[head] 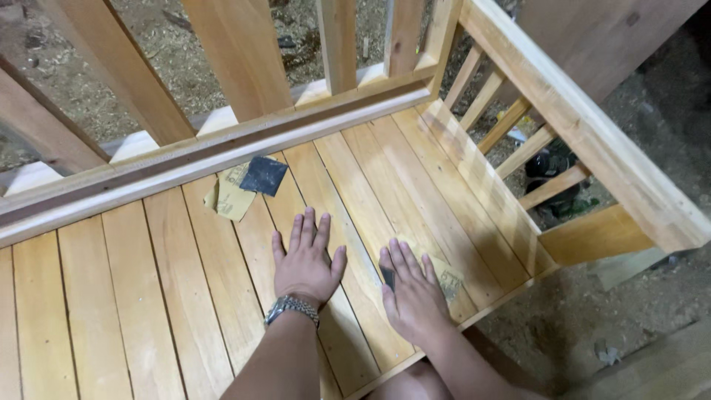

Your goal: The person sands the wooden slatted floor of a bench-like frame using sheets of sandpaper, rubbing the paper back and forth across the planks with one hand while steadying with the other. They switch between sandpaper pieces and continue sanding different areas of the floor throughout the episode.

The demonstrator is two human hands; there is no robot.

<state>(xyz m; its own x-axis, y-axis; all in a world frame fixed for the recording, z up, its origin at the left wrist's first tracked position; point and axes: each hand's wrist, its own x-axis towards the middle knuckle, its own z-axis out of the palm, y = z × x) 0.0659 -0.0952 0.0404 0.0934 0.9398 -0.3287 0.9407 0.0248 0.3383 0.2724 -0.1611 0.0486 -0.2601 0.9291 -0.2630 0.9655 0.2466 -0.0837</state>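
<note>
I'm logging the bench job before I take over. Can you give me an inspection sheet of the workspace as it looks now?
Surface: slatted wooden bench seat, pale and smooth-looking.
Job's things: sandpaper piece under the right hand.
Clutter: two loose sandpaper sheets near the backrest rail, one dark, one tan.
Hands: left hand flat on the slats, wristwatch on; right hand pressing the sandpaper.
Cables: nothing seen.
Surroundings: sawdust-covered ground; dark object behind the armrest, too unclear to name.

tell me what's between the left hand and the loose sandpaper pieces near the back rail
Only bare wooden seat slats lie between the left hand and the sandpaper pieces, in the head view.
</note>
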